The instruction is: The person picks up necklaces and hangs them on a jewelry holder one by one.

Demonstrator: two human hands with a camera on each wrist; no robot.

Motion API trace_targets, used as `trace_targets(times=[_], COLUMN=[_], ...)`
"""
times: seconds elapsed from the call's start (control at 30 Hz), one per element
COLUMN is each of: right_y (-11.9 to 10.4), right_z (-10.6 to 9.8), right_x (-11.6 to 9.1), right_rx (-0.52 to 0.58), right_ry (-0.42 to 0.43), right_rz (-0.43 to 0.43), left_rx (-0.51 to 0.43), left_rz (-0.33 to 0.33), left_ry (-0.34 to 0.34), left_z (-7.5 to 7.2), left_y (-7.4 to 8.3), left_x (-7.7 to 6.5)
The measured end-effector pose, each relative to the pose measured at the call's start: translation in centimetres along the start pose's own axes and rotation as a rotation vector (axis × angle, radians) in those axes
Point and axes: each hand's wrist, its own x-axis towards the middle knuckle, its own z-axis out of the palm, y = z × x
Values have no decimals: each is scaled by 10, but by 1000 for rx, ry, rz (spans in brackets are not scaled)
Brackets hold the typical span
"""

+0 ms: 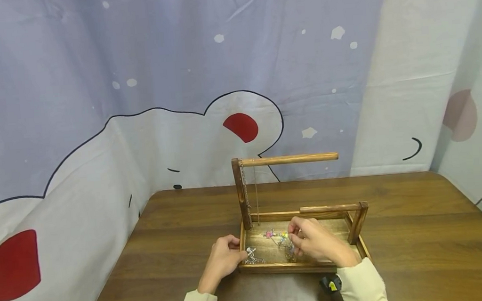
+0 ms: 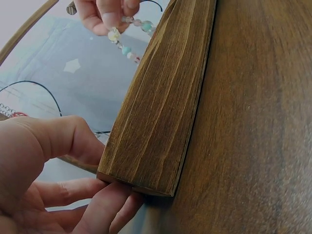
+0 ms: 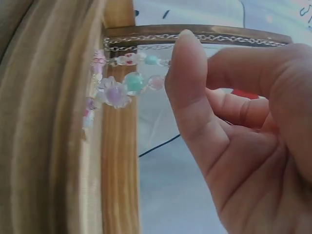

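A wooden jewelry stand (image 1: 290, 268) with a shallow tray base sits on the table. My left hand (image 1: 224, 256) grips the tray's left end, thumb over the rim; in the left wrist view its fingers curl under the corner of the wooden wall (image 2: 156, 107). Over the tray, my right hand (image 1: 318, 244) pinches a string of beads between thumb and fingertips. Its mint, pink and purple flower-shaped beads (image 3: 115, 92) hang in two strands from the fingertips in the right wrist view. Silver chain jewelry (image 1: 254, 258) lies in the tray's left front corner, by the left thumb.
A tall post carries a horizontal bar (image 1: 290, 159) over the tray. Thin chains (image 1: 246, 192) hang from its left end. A shorter post (image 1: 358, 224) with a second bar stands at the right. Behind the wooden table (image 1: 178, 221) hangs a printed curtain (image 1: 164, 43).
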Motion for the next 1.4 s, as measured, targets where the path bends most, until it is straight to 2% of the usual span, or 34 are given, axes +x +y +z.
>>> trace_targets(times=[0.1, 0.27, 0.4, 0.93, 1.17, 1.4], right_y=[-5, -11, -14, -31, -38, -40], right_z=[-2, -5, -6, -16, -22, -25], right_x=[-2, -5, -6, -11, -12, -13], right_rx=[-23, -178, -236, -236, -251, -218], right_ry=[-5, 5, 31, 107, 212, 272], right_rz=[-5, -27, -39, -109, -199, -272], left_rx=[-7, -11, -20, -11, -13, -11], left_rz=[7, 3, 4, 9, 12, 8], left_ry=[1, -3, -7, -10, -9, -8], left_z=[0, 0, 1, 0, -1, 0], left_y=[-1, -1, -2, 1, 1, 0], left_x=[-1, -1, -1, -1, -1, 0])
